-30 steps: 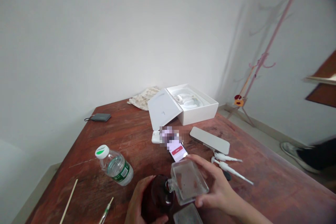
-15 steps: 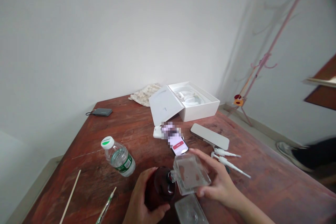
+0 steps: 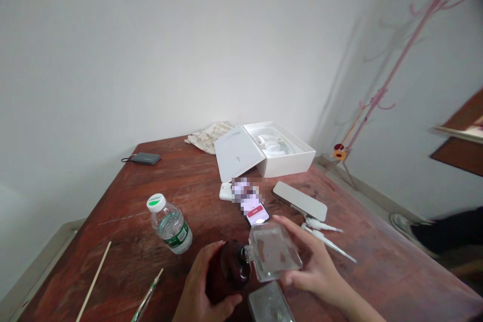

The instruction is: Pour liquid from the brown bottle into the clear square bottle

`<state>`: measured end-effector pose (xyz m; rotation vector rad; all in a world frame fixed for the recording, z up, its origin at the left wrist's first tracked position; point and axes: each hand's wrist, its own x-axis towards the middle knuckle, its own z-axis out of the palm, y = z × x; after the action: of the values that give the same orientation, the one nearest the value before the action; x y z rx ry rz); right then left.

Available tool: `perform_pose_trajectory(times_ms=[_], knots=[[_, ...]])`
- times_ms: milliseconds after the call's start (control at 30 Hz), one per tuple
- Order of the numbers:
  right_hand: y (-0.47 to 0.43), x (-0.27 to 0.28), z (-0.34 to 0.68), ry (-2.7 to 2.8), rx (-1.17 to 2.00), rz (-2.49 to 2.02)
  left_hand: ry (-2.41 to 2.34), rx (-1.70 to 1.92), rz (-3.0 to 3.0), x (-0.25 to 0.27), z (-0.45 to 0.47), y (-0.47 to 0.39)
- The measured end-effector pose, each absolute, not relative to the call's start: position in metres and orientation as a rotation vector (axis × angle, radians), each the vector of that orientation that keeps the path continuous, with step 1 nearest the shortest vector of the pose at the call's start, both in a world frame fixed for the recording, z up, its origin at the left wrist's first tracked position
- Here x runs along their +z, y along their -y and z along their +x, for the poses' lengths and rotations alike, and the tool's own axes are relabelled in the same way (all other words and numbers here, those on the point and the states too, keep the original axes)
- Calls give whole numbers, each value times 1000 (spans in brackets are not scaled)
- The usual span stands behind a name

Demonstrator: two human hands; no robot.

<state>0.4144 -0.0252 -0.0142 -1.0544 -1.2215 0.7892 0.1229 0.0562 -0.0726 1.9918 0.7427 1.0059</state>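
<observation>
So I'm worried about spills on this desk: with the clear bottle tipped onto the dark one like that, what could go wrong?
The clear square bottle in the right hand lies tilted, neck at the dark bottle gripped by the left hand. If the necks slip apart, liquid may run onto the wooden table. The phone lies just behind, screen up, so splashes could reach it.
</observation>
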Motion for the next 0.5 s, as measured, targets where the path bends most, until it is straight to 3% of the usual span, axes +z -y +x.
perform_pose_trajectory(times_ms=[233, 500], knots=[[26, -34, 415, 1181, 789, -1102, -709, 1042, 1941, -70, 125, -54], [24, -17, 421, 1330, 721, -1171, -727, 1016, 1919, -71, 123, -53]])
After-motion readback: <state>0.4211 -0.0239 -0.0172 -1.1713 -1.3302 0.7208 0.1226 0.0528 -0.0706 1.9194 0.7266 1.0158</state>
